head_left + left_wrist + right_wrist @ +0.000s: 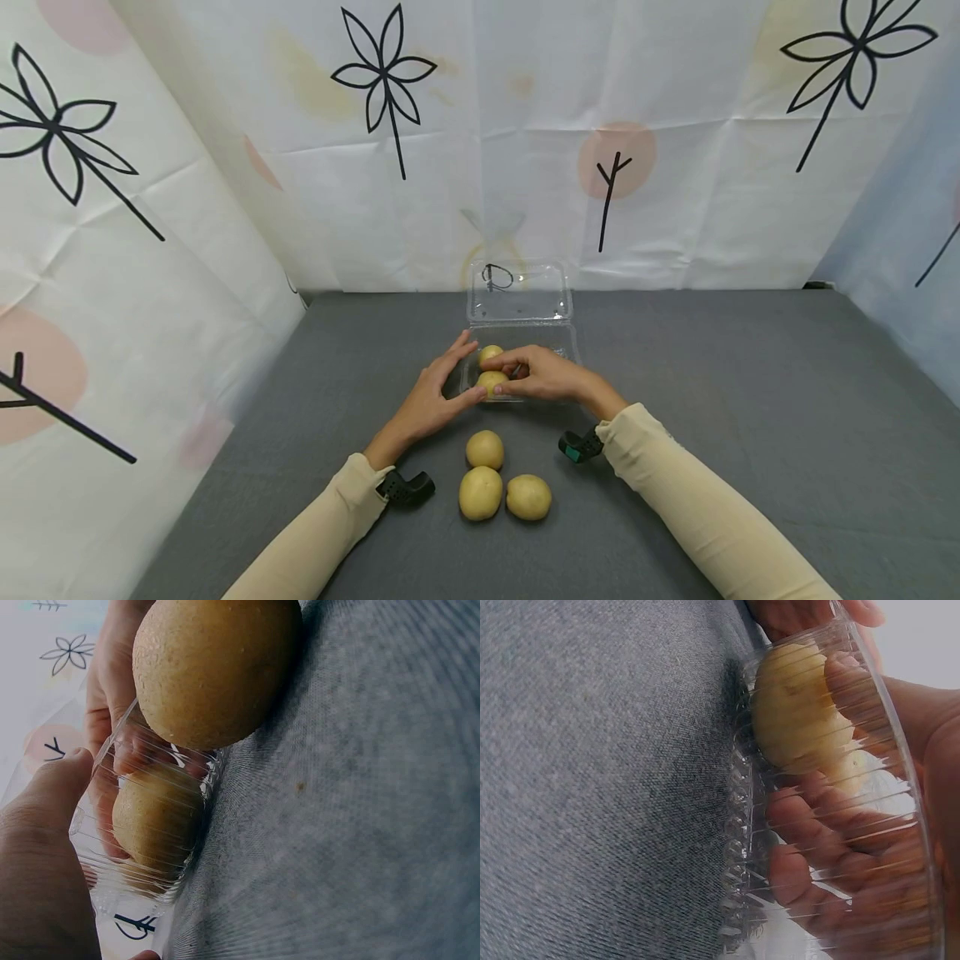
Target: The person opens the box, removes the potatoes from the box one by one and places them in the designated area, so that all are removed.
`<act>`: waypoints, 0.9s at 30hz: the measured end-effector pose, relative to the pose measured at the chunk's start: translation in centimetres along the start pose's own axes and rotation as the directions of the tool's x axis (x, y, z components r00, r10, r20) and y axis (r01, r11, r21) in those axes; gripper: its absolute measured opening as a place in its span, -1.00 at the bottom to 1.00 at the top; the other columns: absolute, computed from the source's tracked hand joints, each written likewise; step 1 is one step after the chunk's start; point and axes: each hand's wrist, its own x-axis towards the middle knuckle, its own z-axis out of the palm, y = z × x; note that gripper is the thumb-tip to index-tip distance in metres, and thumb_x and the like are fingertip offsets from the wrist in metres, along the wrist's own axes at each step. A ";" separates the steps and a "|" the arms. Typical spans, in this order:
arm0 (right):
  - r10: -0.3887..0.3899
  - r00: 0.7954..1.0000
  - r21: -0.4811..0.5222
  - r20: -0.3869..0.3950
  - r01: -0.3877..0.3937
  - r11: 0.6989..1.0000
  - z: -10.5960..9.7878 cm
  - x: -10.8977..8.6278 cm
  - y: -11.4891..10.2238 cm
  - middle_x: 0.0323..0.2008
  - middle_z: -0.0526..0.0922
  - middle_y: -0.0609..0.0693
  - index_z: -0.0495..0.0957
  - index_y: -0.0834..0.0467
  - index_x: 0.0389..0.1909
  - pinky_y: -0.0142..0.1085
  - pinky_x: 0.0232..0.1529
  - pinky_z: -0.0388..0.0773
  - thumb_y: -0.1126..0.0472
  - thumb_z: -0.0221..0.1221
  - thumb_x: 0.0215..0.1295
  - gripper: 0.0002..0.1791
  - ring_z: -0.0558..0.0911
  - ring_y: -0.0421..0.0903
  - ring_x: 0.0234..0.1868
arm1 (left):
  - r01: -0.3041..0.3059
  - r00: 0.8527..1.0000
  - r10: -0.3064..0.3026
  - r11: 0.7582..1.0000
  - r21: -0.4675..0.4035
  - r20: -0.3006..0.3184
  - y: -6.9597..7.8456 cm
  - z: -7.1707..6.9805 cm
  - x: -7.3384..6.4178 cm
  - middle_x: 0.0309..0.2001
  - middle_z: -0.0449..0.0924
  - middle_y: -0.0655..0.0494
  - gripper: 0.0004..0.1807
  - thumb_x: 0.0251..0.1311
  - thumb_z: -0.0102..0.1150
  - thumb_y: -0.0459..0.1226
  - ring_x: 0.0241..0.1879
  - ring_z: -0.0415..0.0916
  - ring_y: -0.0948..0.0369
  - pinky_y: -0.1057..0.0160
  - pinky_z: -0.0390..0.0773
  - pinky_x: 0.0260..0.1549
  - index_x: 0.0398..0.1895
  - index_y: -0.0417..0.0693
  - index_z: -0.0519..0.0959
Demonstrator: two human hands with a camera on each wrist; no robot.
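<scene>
A clear plastic clamshell box [558, 337] stands open in the head view, its lid [528, 307] raised at the back. Two yellow potatoes lie in its left part, a rear potato [490, 353] and a front potato [490, 383]. My right hand [547, 375] reaches into the box and holds the front potato, its thumb on the near side; the ribbed wall covers these fingers in the right wrist view. My left hand [429, 402] spans the box's left front corner with fingers extended along the side and the thumb [56, 784] at the rim.
Three more potatoes sit on the grey tabletop [720, 400] between my forearms: a small potato [485, 450], a larger potato [481, 493] and a right-hand potato [528, 497]. A patterned white curtain [525, 192] hangs close behind the lid.
</scene>
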 end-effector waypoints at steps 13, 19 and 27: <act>0.069 0.998 0.021 -0.002 -0.069 0.997 0.1 -0.1 0.0 0.09 0.66 0.14 0.51 0.21 0.33 -0.27 -0.08 0.62 0.18 0.24 0.45 -0.53 0.66 -0.04 -0.05 | -0.001 1.000 0.001 1.000 0.005 -0.004 -0.2 0.1 -0.1 0.68 -0.15 0.16 -0.20 0.39 0.16 0.10 0.64 -0.13 -0.01 -0.56 -0.23 0.39 0.62 0.15 0.16; 0.055 0.999 0.031 0.001 -0.055 0.998 0.1 0.0 0.0 0.08 0.68 0.14 0.50 0.24 0.31 -0.27 -0.06 0.63 0.20 0.23 0.46 -0.55 0.67 -0.02 -0.03 | -0.010 1.000 0.010 1.000 0.000 -0.008 0.0 0.0 -0.1 0.68 -0.15 0.15 -0.20 0.39 0.16 0.11 0.64 -0.13 -0.01 -0.57 -0.23 0.38 0.61 0.17 0.16; 0.039 0.999 0.005 0.034 -0.039 0.999 0.1 0.0 -0.1 0.26 0.60 0.14 0.45 0.23 0.39 -0.25 0.04 0.61 0.16 0.19 0.50 -0.48 0.63 0.00 0.09 | -0.006 1.000 0.006 1.000 0.009 -0.008 0.0 0.0 -0.1 0.68 -0.15 0.15 -0.20 0.39 0.16 0.11 0.65 -0.13 0.00 -0.57 -0.24 0.38 0.62 0.20 0.15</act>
